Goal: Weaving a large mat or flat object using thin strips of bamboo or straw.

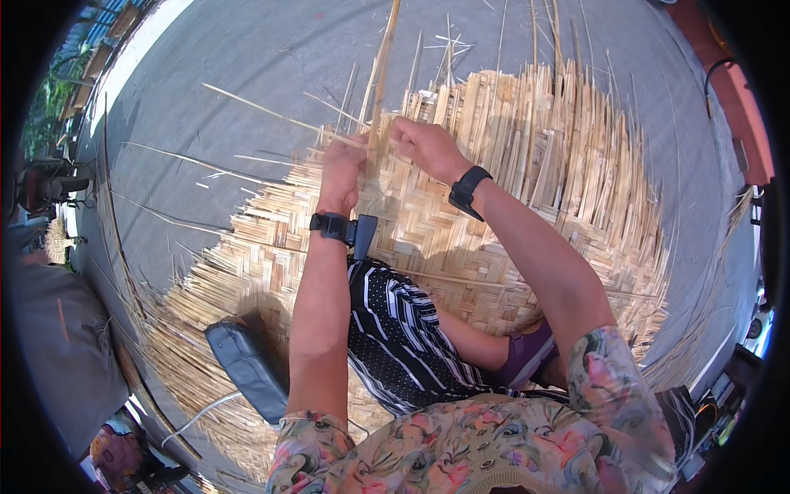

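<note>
A large woven bamboo mat [461, 239] lies under me, its herringbone weave ending in loose strips along the far and left edges. Near the far edge my left hand [341, 169] is closed, its fingertips pinching a thin bamboo strip [271, 111] that sticks out to the upper left. Just to the right, my right hand [432, 150] is closed with curled fingers; what they hold, if anything, is hidden. Between the hands a taller, wider bamboo strip [383, 70] stretches away from the weave. Black bands circle both wrists.
A dark blue-grey pouch [247, 366] rests on the mat at my left, with a pale cable beside it. Loose strips and scraps [453, 45] lie on the grey concrete floor [247, 49]. A dark-clad person [62, 346] is at the left edge.
</note>
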Available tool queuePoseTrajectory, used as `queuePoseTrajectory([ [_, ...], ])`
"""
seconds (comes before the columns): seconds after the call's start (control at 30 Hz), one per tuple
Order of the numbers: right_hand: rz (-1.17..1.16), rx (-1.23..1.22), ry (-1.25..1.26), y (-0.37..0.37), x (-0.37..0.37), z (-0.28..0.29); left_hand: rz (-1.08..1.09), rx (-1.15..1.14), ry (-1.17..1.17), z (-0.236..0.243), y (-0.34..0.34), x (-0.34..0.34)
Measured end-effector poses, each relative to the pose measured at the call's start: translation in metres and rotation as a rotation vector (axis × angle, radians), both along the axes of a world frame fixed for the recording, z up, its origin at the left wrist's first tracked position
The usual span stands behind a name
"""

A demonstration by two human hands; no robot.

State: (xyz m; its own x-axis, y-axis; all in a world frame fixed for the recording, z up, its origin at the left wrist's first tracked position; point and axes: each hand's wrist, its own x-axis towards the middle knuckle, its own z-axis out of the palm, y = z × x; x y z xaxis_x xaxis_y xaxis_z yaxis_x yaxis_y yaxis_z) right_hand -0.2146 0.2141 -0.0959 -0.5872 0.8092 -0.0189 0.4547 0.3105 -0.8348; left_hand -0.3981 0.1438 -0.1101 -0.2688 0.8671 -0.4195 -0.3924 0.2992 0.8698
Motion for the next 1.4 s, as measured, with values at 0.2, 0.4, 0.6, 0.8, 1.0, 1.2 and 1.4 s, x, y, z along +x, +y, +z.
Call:
queuePoseTrajectory([
  [0.2, 0.018, 0.050, -0.109, 0.003, -0.005, 0.000, 0.004, 0.056, 0.023, 0.003, 0.000, 0.005],
  [0.4, 0.085, 0.146, -0.123, 0.004, -0.001, 0.002, 0.016, 0.066, 0.003, 0.004, 0.002, 0.006],
  [0.6, 0.081, 0.213, -0.182, 0.000, -0.002, 0.009, 0.024, 0.039, 0.052, 0.004, 0.002, 0.006],
  [0.8, -0.019, 0.150, -0.190, -0.005, -0.009, 0.010, 0.031, -0.004, 0.164, 0.001, 0.004, 0.007],
  [1.0, -0.013, 0.154, -0.265, -0.004, -0.013, 0.007, 0.167, 0.044, 0.221, -0.009, 0.009, 0.018],
  [1.2, -0.167, 0.105, 0.137, -0.020, 0.010, 0.007, 0.144, 0.016, 0.170, -0.017, 0.008, 0.014],
  [1.4, -0.263, 0.325, -0.440, -0.087, 0.064, -0.004, 0.132, 0.039, 0.494, -0.032, 0.010, 0.015],
])
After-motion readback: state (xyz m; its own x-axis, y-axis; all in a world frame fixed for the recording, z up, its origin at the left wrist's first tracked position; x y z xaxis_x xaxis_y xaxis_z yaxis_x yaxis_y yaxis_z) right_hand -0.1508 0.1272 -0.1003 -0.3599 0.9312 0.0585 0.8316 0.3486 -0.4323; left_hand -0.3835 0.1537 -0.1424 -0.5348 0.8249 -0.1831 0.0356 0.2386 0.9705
